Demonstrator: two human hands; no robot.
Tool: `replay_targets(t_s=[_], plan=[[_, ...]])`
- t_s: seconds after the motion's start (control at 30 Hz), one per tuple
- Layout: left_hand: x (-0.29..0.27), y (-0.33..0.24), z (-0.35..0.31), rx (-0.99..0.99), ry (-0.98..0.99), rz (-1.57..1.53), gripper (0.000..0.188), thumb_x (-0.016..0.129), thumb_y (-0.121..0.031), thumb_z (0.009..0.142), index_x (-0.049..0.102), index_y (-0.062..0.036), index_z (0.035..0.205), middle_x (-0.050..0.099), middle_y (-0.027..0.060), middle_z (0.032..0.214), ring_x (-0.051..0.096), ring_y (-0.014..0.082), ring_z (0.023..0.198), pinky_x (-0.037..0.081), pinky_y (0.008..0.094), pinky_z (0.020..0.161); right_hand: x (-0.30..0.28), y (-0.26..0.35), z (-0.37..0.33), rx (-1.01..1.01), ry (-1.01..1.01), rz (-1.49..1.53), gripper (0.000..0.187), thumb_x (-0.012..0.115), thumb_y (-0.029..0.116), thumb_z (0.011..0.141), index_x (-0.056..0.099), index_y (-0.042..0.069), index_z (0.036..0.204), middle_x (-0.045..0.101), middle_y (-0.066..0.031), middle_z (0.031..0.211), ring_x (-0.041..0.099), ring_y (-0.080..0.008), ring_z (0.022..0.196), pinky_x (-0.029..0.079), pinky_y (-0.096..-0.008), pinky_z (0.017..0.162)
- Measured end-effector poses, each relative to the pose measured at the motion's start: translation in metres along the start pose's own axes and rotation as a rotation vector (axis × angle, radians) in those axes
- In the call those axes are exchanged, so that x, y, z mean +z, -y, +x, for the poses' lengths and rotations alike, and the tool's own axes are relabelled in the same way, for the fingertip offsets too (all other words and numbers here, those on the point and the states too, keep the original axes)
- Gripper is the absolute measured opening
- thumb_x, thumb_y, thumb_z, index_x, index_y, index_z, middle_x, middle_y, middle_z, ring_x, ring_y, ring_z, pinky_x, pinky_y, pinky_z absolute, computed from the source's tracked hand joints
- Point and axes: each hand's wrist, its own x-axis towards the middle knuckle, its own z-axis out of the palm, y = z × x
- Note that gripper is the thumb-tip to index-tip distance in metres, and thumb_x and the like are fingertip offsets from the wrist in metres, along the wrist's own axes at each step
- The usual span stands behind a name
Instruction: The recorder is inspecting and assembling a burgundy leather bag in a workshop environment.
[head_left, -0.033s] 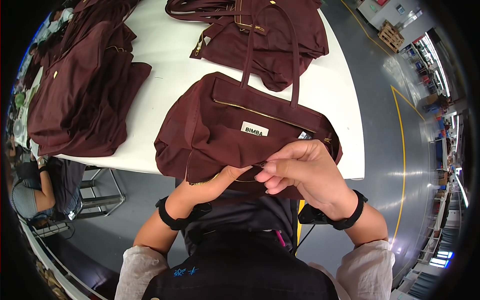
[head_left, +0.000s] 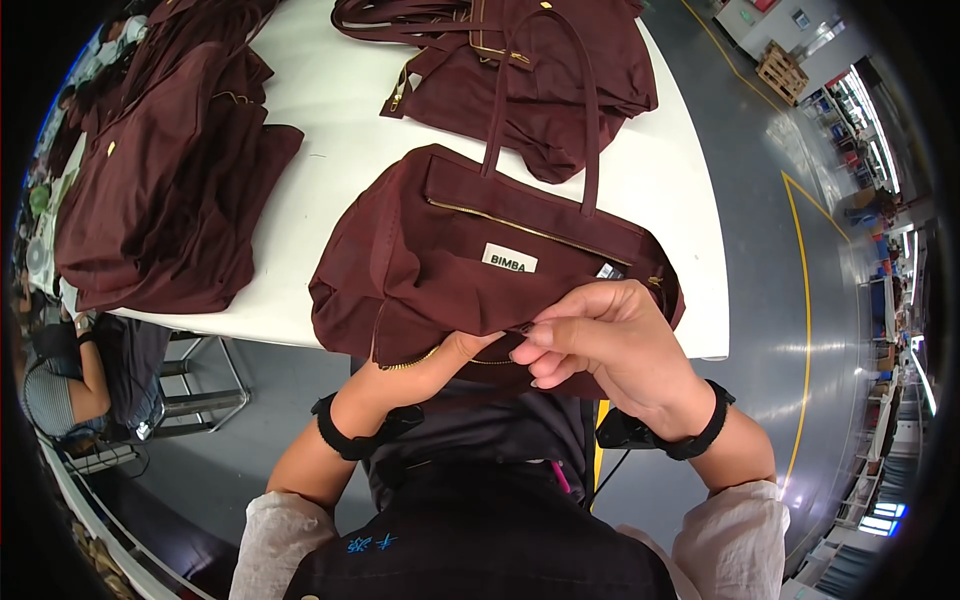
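Observation:
In front of me a maroon fabric tote bag [head_left: 400,240] lies at the table's near edge, its mouth facing me. Inside show a pocket zipper [head_left: 530,233] with brass teeth and a pale label [head_left: 509,259]. My left hand [head_left: 435,368] grips the bag's near rim, thumb on top, the other fingers hidden beneath the cloth. Beside that thumb, my right hand [head_left: 615,345] pinches a tiny dark bit at the rim, too small to name. Brass zipper teeth [head_left: 412,362] run along the rim by my left hand. Two long handles [head_left: 592,130] stretch away from the bag.
More maroon bags [head_left: 590,70] lie at the far side of the white table [head_left: 300,220]. A pile of them [head_left: 165,210] rests on the left. Below that pile stands a metal stool [head_left: 195,405], near a seated person [head_left: 65,390]. Grey floor with yellow lines extends to the right.

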Motion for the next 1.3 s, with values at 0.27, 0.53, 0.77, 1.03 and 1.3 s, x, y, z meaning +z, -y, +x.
replay_targets(t_s=[0.27,0.53,0.77,1.03,1.3], plan=[[0.000,0.001,0.000,0.019,-0.026,-0.024,0.021,0.063,-0.009,0.089,0.064,-0.0009,0.108,0.066,0.0064,0.104,0.062,0.0168,0.095,0.048,0.0298,0.083,-0.002,0.000,0.001,0.023,0.024,0.036,0.009,0.060,-0.002,0.086,0.066,-0.007,0.092,0.069,-0.0216,0.084,0.070,-0.0222,0.070,0.061,-0.0304,0.063],[-0.001,0.005,0.001,0.002,-0.005,-0.009,0.022,0.065,-0.009,0.088,0.063,-0.0011,0.108,0.066,0.0069,0.102,0.062,0.0186,0.094,0.048,0.0315,0.083,-0.001,0.000,0.001,0.048,0.007,0.045,0.008,0.060,-0.003,0.086,0.066,-0.006,0.089,0.069,-0.0216,0.083,0.070,-0.0223,0.070,0.061,-0.0304,0.063],[-0.002,0.006,0.003,0.053,0.011,0.037,0.021,0.065,-0.007,0.087,0.063,-0.0011,0.107,0.066,0.0067,0.101,0.062,0.0182,0.093,0.048,0.0309,0.081,0.001,0.000,0.003,0.094,-0.035,0.046,0.008,0.058,0.000,0.086,0.065,-0.004,0.087,0.069,-0.0203,0.082,0.069,-0.0201,0.067,0.060,-0.0309,0.063],[-0.002,0.011,-0.002,0.025,-0.046,-0.034,0.021,0.065,-0.008,0.088,0.064,-0.0013,0.107,0.066,0.0050,0.103,0.062,0.0148,0.093,0.048,0.0281,0.082,0.004,-0.003,0.005,0.078,-0.055,0.040,0.008,0.058,0.000,0.087,0.065,-0.005,0.087,0.069,-0.0197,0.084,0.069,-0.0194,0.068,0.060,-0.0305,0.063],[0.002,0.011,0.002,0.056,-0.050,-0.046,0.023,0.067,-0.007,0.086,0.063,-0.0014,0.108,0.066,0.0050,0.103,0.062,0.0150,0.093,0.049,0.0289,0.082,-0.003,-0.001,0.001,0.034,-0.005,0.024,0.010,0.061,0.001,0.087,0.065,-0.006,0.092,0.069,-0.0181,0.084,0.069,-0.0187,0.069,0.060,-0.0283,0.061]])
